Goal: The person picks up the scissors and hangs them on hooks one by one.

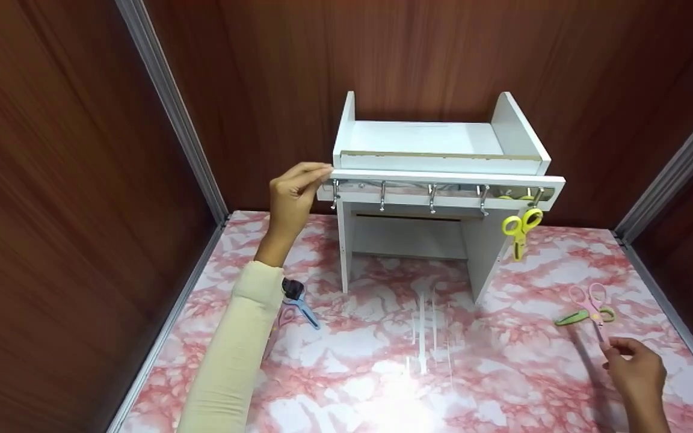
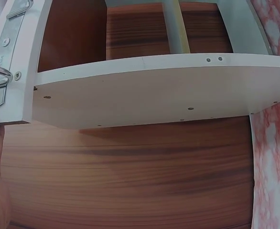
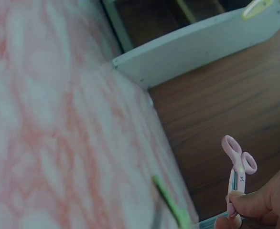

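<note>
While the left grip [image 1: 293, 195] pinches the rack [image 1: 461, 198] bearing yellow scissors [image 1: 519, 233], the right grip [image 1: 636, 368] clasps pink scissors [image 1: 594, 314].

Red-&-white marbled tabletop [image 1: 346, 355] in front of me; twd the back stands a white, open-front board shelf unit [image 1: 437, 162]. On my L: light-blue plastic scissors [image 1: 307, 316] & pink plastic scissors [image 1: 287, 315], partly hidden by my cream cloth sleeve [image 1: 226, 361]. On my R: green plastic scissors [image 1: 571, 318].
</note>
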`<act>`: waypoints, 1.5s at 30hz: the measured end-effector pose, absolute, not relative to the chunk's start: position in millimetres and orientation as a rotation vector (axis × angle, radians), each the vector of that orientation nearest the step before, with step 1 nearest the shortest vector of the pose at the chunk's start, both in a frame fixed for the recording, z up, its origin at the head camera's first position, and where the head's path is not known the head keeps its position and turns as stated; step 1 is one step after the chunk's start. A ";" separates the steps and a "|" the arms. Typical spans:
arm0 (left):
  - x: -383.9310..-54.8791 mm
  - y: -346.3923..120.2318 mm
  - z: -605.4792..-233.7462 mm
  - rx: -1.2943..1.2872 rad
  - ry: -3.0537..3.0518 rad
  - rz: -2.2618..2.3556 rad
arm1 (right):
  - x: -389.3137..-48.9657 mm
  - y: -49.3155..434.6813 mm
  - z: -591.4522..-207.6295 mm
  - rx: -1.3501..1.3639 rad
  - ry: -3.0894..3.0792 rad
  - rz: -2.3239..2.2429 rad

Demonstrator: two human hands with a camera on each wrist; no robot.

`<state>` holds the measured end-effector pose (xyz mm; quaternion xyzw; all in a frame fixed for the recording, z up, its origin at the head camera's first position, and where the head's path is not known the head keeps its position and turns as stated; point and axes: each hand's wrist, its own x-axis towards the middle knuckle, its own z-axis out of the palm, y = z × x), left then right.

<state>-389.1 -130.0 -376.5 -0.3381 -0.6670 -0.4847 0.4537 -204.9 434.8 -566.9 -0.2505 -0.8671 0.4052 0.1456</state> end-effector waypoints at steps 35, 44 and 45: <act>-390.1 -129.5 -375.1 -0.842 -1.646 -1.183 | -198.8 396.6 -501.5 -0.504 -2.403 1.197; -389.9 -130.2 -376.0 -0.836 -1.654 -1.172 | -202.6 387.2 -488.2 -0.483 -2.332 1.230; -389.8 -130.2 -376.0 -0.835 -1.654 -1.172 | -202.8 386.2 -486.6 -0.475 -2.324 1.234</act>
